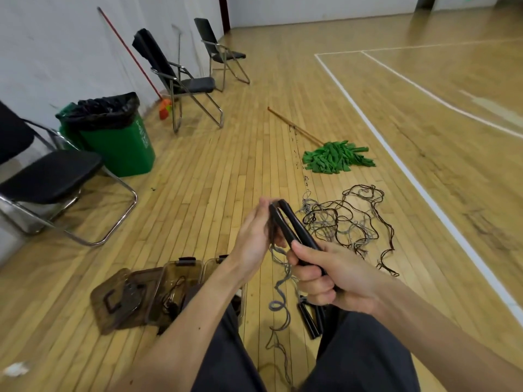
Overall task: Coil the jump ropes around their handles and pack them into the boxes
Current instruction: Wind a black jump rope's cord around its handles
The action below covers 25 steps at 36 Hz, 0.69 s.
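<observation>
My right hand (331, 275) grips the lower ends of two black jump-rope handles (294, 224) held side by side, tips pointing up and away. My left hand (254, 236) is at the upper part of the handles and holds the grey cord (278, 304), which hangs down in curls to the floor between my knees. A tangled heap of grey and brown ropes (345, 219) lies on the floor beyond my hands. Another pair of black handles (311, 321) lies on the floor under my right wrist. Brown see-through boxes (175, 281) stand open by my left forearm, one with a dark rope inside.
A loose brown box lid (119, 298) lies left of the boxes. A green mop (336, 157) lies on the wooden floor ahead. A green bin (113, 134) with a black bag and three folding chairs (181, 77) stand along the wall at left.
</observation>
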{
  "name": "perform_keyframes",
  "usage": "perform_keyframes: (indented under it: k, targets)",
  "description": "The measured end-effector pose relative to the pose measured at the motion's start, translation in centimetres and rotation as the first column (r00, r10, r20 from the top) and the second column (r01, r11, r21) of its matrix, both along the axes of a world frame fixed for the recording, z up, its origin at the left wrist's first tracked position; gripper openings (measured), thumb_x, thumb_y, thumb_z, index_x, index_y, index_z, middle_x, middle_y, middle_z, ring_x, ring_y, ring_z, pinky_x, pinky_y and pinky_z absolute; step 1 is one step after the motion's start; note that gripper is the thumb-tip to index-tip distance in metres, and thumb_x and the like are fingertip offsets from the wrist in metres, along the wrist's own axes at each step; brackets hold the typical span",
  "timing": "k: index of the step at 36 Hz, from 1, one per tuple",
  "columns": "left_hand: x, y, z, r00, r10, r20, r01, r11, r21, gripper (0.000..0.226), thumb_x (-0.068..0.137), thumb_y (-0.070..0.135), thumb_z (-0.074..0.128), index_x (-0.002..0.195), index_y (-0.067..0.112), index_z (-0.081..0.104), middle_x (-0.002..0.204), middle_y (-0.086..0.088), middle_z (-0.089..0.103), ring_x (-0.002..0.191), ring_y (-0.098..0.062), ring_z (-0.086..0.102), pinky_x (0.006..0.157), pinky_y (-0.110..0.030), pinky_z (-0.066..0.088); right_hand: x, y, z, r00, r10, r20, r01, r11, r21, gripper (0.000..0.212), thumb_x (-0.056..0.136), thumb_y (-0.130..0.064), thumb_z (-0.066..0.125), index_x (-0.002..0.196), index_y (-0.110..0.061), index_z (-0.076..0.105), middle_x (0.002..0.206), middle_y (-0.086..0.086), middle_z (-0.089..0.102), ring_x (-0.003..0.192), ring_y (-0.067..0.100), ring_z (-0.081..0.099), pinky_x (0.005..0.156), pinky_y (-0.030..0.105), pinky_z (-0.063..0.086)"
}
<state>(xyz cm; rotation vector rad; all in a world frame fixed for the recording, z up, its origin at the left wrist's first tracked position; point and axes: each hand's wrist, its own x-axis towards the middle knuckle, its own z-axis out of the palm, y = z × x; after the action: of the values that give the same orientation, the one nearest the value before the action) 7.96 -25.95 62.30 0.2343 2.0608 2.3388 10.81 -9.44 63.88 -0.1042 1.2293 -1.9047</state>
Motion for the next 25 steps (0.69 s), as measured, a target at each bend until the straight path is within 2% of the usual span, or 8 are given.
perform_keyframes:
  k: [2, 6, 10, 12, 14, 16, 21, 25]
  targets:
    - [0.2, 0.5, -0.8, 1.0, 0.009, 0.022, -0.009, 1.0, -0.02, 0.052, 0.096, 0.055, 0.032, 0.106, 0.011, 0.059, 0.082, -0.013, 0.057, 0.075, -0.026, 0.051, 0.068, -0.038, 0.045, -0.3, 0.0, -0.2, 1.0, -0.014, 0.003, 0.014, 1.0, 0.002, 0.025, 0.093, -0.036, 0.057, 0.083, -0.014, 0.052, 0.06, -0.005, 0.029, 0.042, 0.004, 0.024, 0.036, 0.016, 0.026]
    - [0.1, 0.7, -2.3, 0.995, 0.069, 0.066, -0.063, 0.995, -0.077, 0.034, 0.105, 0.038, 0.038, 0.102, 0.011, 0.058, 0.079, -0.017, 0.056, 0.055, -0.016, 0.051, 0.052, -0.028, 0.04, -0.7, 0.1, -0.6, 0.997, -0.042, -0.062, 0.048, 0.994, 0.094, 0.028, 0.093, -0.04, 0.057, 0.084, -0.014, 0.051, 0.06, -0.004, 0.031, 0.043, 0.006, 0.023, 0.038, 0.018, 0.023]
    - [-0.3, 0.7, -3.4, 0.993, 0.103, 0.058, -0.087, 0.966, -0.243, 0.033, 0.11, 0.024, 0.032, 0.106, 0.002, 0.057, 0.075, -0.012, 0.052, 0.056, -0.011, 0.046, 0.051, -0.024, 0.04, -1.2, 0.3, -0.8, 0.985, -0.062, -0.162, 0.097, 0.972, 0.215, 0.029, 0.094, -0.039, 0.058, 0.082, -0.014, 0.051, 0.06, -0.004, 0.031, 0.045, 0.008, 0.024, 0.041, 0.02, 0.02]
    - [-0.4, 0.7, -3.9, 0.995, 0.091, 0.029, -0.075, 0.93, -0.359, 0.03, 0.11, 0.024, 0.033, 0.103, 0.012, 0.059, 0.067, -0.004, 0.05, 0.056, -0.011, 0.044, 0.052, -0.03, 0.038, -1.6, 0.5, -1.3, 0.979, -0.074, -0.189, 0.125, 0.953, 0.276, 0.028, 0.1, -0.037, 0.055, 0.085, -0.013, 0.05, 0.06, -0.004, 0.032, 0.045, 0.008, 0.026, 0.041, 0.02, 0.022]
    - [-0.6, 0.4, -4.5, 0.998, 0.062, -0.018, -0.062, 0.831, -0.553, 0.022, 0.109, 0.031, 0.036, 0.101, 0.028, 0.056, 0.065, 0.005, 0.051, 0.055, -0.011, 0.045, 0.054, -0.035, 0.039, -1.9, 0.7, -1.9, 0.974, -0.088, -0.208, 0.154, 0.932, 0.329, 0.028, 0.103, -0.035, 0.053, 0.088, -0.012, 0.05, 0.058, -0.006, 0.034, 0.044, 0.008, 0.026, 0.04, 0.019, 0.024]
    - [-0.5, 0.2, -4.7, 0.998, 0.019, -0.052, -0.051, 0.69, -0.722, 0.012, 0.107, 0.035, 0.041, 0.107, 0.031, 0.052, 0.064, 0.005, 0.052, 0.052, -0.01, 0.044, 0.054, -0.034, 0.039, -2.3, 0.9, -2.5, 0.966, -0.095, -0.239, 0.182, 0.909, 0.374, 0.028, 0.104, -0.034, 0.052, 0.089, -0.011, 0.051, 0.056, -0.008, 0.035, 0.043, 0.008, 0.026, 0.04, 0.019, 0.025]
    - [-0.6, 0.1, -3.7, 0.997, -0.015, -0.072, -0.056, 0.473, -0.879, 0.025, 0.107, 0.04, 0.035, 0.115, 0.023, 0.052, 0.072, 0.006, 0.054, 0.058, -0.008, 0.049, 0.052, -0.027, 0.037, -3.1, 1.7, -3.8, 0.952, -0.134, -0.274, 0.246, 0.868, 0.431, 0.027, 0.105, -0.032, 0.053, 0.087, -0.012, 0.051, 0.055, -0.006, 0.036, 0.043, 0.008, 0.025, 0.04, 0.02, 0.024]
    - [-1.0, -0.2, -2.6, 0.977, -0.182, -0.11, -0.078, 0.17, -0.982, 0.027, 0.109, 0.036, 0.029, 0.114, 0.019, 0.05, 0.081, 0.009, 0.051, 0.065, -0.009, 0.048, 0.057, -0.024, 0.032, -3.6, 2.4, -4.5, 0.954, -0.139, -0.265, 0.249, 0.86, 0.445, 0.027, 0.104, -0.032, 0.054, 0.085, -0.013, 0.053, 0.057, -0.005, 0.035, 0.045, 0.01, 0.025, 0.04, 0.022, 0.022]
